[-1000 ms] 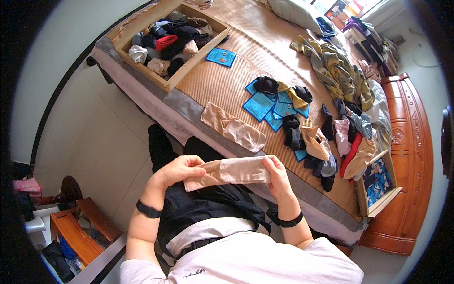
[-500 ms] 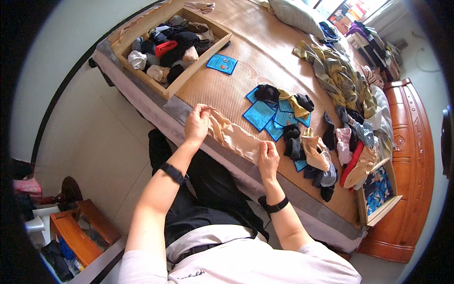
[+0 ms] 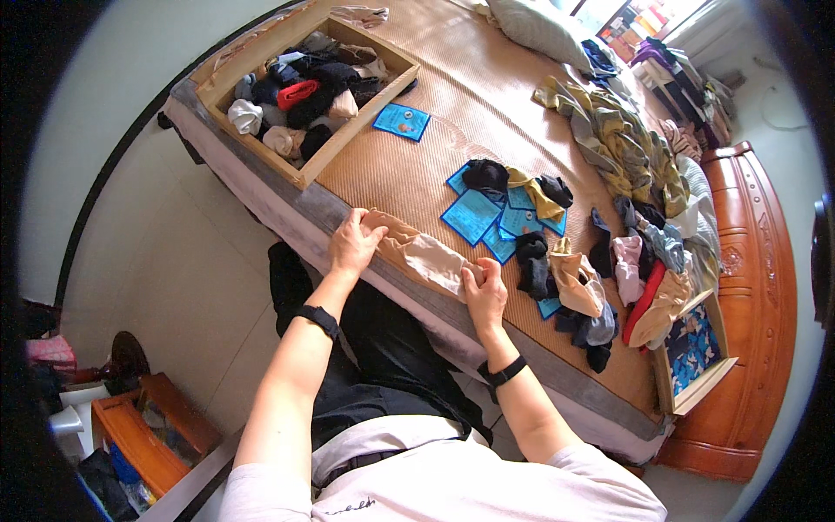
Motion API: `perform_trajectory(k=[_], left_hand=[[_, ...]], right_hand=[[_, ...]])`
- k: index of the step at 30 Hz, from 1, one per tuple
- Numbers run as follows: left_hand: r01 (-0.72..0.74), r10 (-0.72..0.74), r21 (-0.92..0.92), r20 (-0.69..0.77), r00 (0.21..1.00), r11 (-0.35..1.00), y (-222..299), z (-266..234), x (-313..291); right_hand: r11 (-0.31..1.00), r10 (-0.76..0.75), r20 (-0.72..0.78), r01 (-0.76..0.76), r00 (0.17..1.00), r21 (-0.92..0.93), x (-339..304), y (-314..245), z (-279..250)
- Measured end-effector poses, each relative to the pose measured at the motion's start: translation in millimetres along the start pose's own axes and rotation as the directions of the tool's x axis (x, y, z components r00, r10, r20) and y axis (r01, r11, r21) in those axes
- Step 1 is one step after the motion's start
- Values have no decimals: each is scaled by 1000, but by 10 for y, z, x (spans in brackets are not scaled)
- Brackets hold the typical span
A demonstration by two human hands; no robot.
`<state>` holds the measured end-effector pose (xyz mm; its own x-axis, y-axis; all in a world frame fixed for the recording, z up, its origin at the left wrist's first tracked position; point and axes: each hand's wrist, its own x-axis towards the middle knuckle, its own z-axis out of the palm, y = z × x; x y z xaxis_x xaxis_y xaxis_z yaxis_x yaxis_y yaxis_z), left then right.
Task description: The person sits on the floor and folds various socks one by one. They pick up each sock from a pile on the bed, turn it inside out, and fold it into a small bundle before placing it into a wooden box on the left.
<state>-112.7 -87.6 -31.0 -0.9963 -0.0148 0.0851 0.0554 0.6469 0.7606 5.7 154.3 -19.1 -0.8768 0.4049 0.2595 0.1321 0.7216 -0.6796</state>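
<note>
A long beige sock (image 3: 424, 254) is stretched out along the near edge of the bed, lying low against the mat. My left hand (image 3: 354, 242) is closed on its left end, thumb on the near side. At the other end, my right hand (image 3: 485, 291) pinches the fabric between thumb and fingers. Just beyond the sock are several blue cards (image 3: 471, 216), with a rolled black sock (image 3: 485, 179) and an olive-yellow sock (image 3: 539, 193) on top. To the right of my right hand lie dark socks (image 3: 534, 265) and a folded beige sock (image 3: 577, 283).
A wooden tray (image 3: 306, 170) of mixed socks stands at the far left, a blue card (image 3: 402, 122) beside it. A loose sock pile (image 3: 665, 300) lies right, next to a smaller wooden box (image 3: 726, 372). Beyond are a crumpled yellow-grey cloth (image 3: 622, 148) and a pillow (image 3: 541, 35).
Both hands have lowered the beige sock, which was held up taut, onto the bed's edge. My left hand has come slightly toward me and its fingers are spread more along the end.
</note>
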Motion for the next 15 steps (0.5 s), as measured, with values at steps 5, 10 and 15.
perform_trajectory(k=[5, 10, 15], left_hand=[[-4, 35, 220, -138, 990, 976, 168, 16, -225], [166, -172, 49, 373, 912, 985, 35, -135, 79], [44, -41, -10, 221, 974, 999, 304, -317, 486]], right_hand=[[995, -101, -128, 98, 987, -28, -110, -61, -65], [988, 138, 192, -148, 972, 36, -23, 9, -180], [722, 311, 623, -605, 718, 337, -130, 21, -228]])
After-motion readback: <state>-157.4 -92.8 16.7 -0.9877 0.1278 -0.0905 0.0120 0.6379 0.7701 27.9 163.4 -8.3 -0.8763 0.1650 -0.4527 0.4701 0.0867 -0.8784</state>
